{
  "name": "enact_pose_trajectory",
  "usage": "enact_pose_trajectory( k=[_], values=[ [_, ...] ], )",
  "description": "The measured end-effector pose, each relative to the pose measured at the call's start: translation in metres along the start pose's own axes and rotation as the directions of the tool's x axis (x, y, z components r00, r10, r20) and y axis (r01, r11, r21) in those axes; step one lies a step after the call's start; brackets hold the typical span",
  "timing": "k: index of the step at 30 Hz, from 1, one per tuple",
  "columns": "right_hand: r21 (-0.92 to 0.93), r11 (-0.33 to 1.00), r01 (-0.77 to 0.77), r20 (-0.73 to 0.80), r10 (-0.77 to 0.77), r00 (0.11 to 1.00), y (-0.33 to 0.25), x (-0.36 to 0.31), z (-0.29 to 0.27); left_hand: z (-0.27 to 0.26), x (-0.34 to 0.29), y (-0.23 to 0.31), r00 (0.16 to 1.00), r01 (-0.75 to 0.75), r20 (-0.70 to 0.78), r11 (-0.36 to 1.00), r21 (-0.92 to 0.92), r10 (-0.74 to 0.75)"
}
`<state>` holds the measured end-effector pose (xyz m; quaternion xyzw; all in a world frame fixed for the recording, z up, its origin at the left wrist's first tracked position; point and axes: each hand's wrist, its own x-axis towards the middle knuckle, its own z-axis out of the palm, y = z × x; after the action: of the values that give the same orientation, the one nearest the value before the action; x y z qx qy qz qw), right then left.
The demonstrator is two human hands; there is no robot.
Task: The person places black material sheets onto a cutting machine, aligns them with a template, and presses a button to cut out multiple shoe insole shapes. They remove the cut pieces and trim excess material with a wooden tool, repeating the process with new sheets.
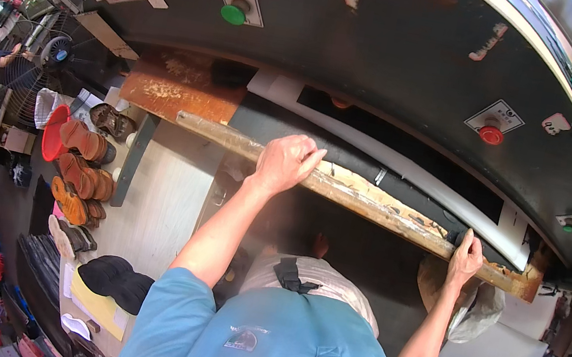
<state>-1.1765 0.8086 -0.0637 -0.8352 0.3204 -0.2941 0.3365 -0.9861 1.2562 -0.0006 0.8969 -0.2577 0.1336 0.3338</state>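
Two bare hands are engaging one long wooden edge strip [378, 214], which is running along the front of the bench below one black machine panel [374, 57]. The left hand [288, 165] is lying over the strip left of its middle, fingers curled and drawn together; the right hand [467, 259] is bending around it near the right end, thumb and fingers close together. Whether either hand is pinching anything beyond the wood, I cannot tell.

The strip's surface is showing as worn, brown and scuffed, with a paler, chipped inner edge. Behind it one smooth dark sheet [356, 166] is lying flat, and one long pale bar [476, 216] is stretching across the bench behind the sheet.

The panel is carrying two large round push buttons on white plates: one green button [233, 15] and one red button [491, 135].

On the person's left, several shoes [78, 176], some brown and leather-like, are standing in a row; overlap is preventing an exact count. One red plastic basin [54, 132] is standing beside them, near one round caged fan [49, 56]. On the right, one crumpled translucent bag [479, 313] is hanging below the strip.
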Motion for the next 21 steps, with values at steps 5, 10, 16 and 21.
enact_pose_trajectory(
  k=[5,10,16,21],
  values=[
    [0.276,0.935,-0.224,-0.068,0.252,0.965,-0.037,-0.048,-0.026,-0.016,-0.056,0.012,0.998,0.021,0.058,0.997,-0.071,-0.017],
    [0.368,0.910,0.193,0.167,-0.268,0.949,-0.151,-0.097,0.041,-0.051,-0.095,0.028,0.995,0.068,0.087,0.968,-0.240,-0.048],
    [0.204,0.893,0.400,0.494,-0.447,0.746,-0.288,-0.147,0.137,-0.072,-0.074,0.002,0.984,-0.027,-0.176,0.970,-0.241,-0.016],
    [-0.044,0.867,0.497,0.384,-0.444,0.809,-0.305,-0.205,0.153,-0.065,-0.100,-0.009,0.994,-0.057,-0.100,0.998,-0.035,0.053]
  ],
)
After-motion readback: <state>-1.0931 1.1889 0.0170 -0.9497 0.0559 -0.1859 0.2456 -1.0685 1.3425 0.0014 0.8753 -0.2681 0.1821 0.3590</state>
